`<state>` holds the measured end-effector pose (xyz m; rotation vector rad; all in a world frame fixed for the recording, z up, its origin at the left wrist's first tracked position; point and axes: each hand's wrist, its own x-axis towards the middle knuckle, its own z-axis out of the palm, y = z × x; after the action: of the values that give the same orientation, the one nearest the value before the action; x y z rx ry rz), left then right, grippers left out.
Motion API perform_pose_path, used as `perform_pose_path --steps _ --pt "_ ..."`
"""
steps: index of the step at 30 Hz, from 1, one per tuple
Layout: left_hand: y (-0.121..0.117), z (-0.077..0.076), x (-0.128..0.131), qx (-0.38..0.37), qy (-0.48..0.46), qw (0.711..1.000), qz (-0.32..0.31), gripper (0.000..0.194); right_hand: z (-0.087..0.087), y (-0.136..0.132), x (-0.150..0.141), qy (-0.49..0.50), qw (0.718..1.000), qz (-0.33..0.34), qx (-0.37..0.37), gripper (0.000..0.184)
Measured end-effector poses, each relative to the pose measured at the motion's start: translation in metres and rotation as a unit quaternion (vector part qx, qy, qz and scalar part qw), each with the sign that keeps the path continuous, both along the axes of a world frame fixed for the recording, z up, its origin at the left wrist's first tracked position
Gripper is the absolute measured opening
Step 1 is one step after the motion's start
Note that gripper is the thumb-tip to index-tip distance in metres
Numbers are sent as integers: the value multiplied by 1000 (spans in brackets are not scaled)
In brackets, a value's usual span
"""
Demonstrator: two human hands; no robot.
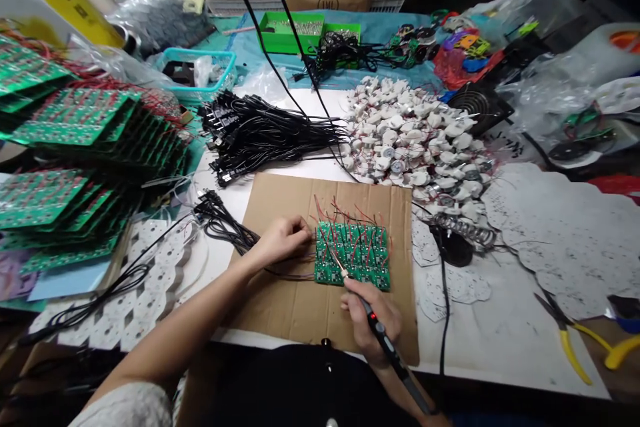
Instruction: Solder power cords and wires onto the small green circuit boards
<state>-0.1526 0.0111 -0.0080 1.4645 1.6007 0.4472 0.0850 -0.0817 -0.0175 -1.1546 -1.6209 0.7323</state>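
A green circuit board panel (356,255) with several red wires lies on a brown cardboard sheet (295,307). My left hand (283,239) rests at the panel's left edge, fingers closed on thin wires leading to it. My right hand (373,320) grips a black soldering iron (387,343) like a pen. Its tip touches the panel's lower left part.
Stacks of green boards (75,160) fill the left. A bundle of black cables (260,130) and a heap of white round parts (415,137) lie beyond the cardboard. Yellow-handled pliers (570,340) sit at the right. White punched sheets (565,240) cover the right side.
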Motion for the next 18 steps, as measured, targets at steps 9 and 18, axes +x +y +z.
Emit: perform_pose_path --steps 9,18 --pt "-1 2 -3 59 35 995 -68 14 -2 18 -16 -9 1000 5 -3 23" --pt "-3 -4 -4 73 45 993 -82 10 -1 16 -17 -20 998 4 -62 23"
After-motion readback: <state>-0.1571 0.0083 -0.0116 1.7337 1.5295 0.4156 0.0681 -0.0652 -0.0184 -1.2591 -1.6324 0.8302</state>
